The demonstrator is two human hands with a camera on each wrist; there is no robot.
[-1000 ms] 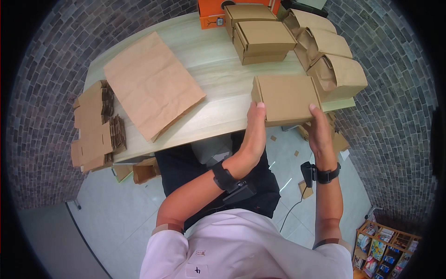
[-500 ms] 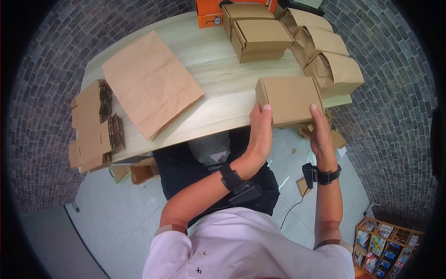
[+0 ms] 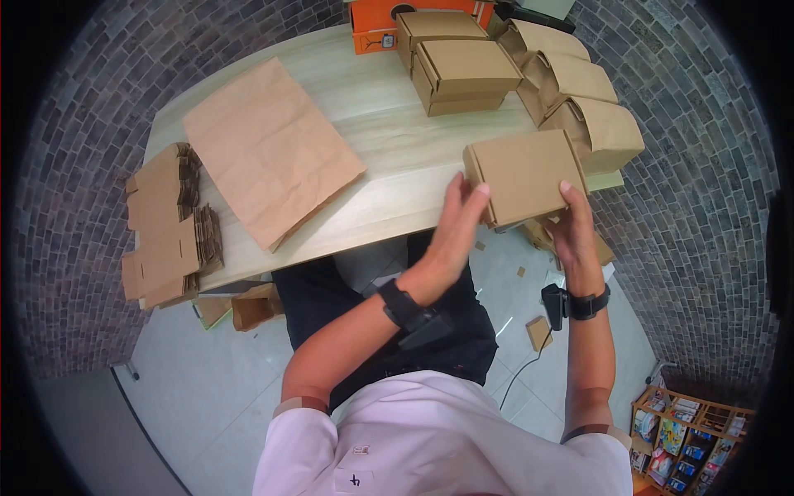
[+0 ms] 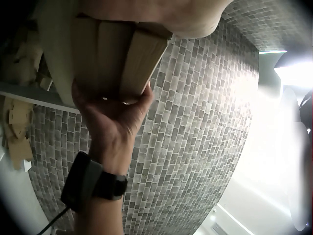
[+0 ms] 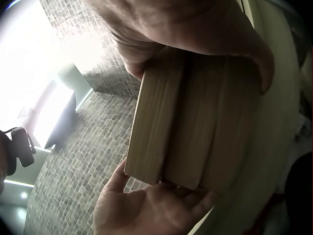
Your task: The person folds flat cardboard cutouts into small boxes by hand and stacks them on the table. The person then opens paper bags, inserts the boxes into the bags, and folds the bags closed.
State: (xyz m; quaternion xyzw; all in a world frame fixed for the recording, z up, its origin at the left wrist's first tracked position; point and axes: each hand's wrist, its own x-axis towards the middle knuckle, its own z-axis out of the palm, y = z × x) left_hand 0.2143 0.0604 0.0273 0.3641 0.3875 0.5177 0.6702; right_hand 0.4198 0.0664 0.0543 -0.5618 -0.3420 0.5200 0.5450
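Note:
A closed brown cardboard box sits near the table's right front edge, turned slightly askew. My right hand grips its near right corner, thumb on the lid and fingers out of sight under it. My left hand is at the near left corner, thumb over the lid's edge and fingers along the side. In the right wrist view the left hand spans the far end of the box. The left wrist view has the right hand spread across the opposite end.
A flat brown paper bag lies on the table, beside stacked flat cardboard blanks. Closed boxes and folded-over paper bags line the back right. An orange box stands behind. Cardboard scraps lie on the floor.
The box has turned a little counterclockwise and shifted right. Both hands have moved with it; the left hand's fingers are more spread from its side.

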